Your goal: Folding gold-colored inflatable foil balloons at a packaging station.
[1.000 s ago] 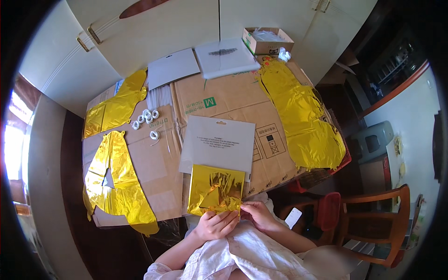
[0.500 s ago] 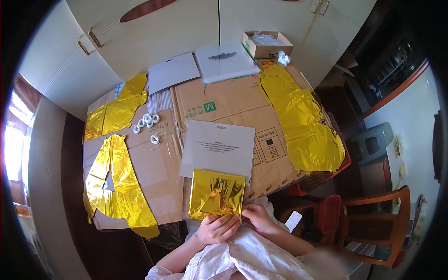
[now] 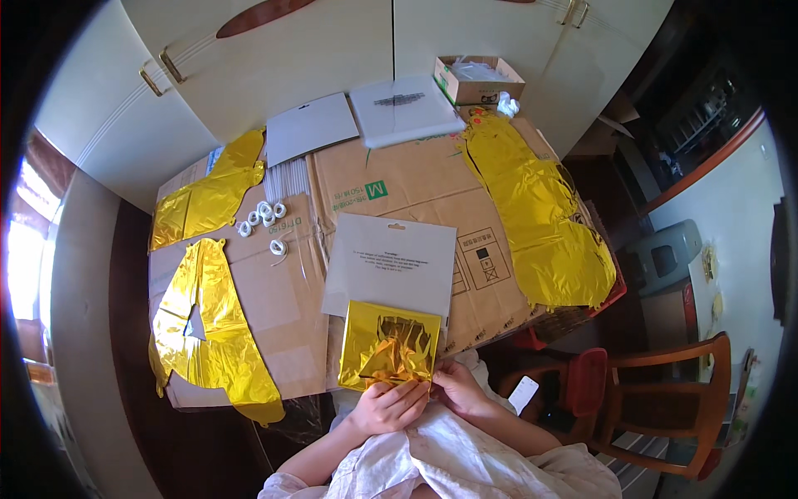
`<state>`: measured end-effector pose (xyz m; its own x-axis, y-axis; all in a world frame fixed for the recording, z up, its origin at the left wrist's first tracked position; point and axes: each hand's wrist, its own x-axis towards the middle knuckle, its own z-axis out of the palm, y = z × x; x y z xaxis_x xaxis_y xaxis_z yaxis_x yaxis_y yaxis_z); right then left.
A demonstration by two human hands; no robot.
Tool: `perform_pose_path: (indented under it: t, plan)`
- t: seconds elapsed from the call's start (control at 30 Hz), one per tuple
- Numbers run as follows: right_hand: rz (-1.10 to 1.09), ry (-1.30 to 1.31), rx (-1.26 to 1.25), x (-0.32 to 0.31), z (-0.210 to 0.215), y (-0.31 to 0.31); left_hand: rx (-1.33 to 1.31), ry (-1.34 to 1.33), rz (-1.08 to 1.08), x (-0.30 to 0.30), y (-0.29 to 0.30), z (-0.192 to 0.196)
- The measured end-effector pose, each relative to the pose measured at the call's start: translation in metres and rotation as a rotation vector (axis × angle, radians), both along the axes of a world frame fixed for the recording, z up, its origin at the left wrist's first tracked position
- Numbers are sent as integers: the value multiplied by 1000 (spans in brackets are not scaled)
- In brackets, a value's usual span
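Both hands — left hand (image 3: 397, 405), right hand (image 3: 456, 387) — pinch the near edge of a folded gold foil balloon (image 3: 389, 346) just ahead of them; beyond it lies a white card sleeve (image 3: 391, 262) on the cardboard-covered surface (image 3: 416, 179) — flat gold balloons (image 3: 540, 208) flank both sides.

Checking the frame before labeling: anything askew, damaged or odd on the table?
Mostly tidy. The folded gold foil held by both hands is crumpled in the middle. The long gold foil balloon hangs over the right edge of the cardboard.
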<state>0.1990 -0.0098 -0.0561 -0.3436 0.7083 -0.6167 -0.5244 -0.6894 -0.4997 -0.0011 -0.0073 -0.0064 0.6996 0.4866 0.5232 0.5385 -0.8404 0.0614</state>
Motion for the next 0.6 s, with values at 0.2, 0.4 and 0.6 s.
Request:
perform_pose_path:
  t: [0.2,0.4,0.6]
  plan:
    - [-10,-64,-11,3,22,6,-1,20,10,0,1,1]
    - [40,-111,8,7,30,8,2,20,12,0,1,-1]
    - [22,-126,58,3,27,7,-3,29,15,-1,0,3]
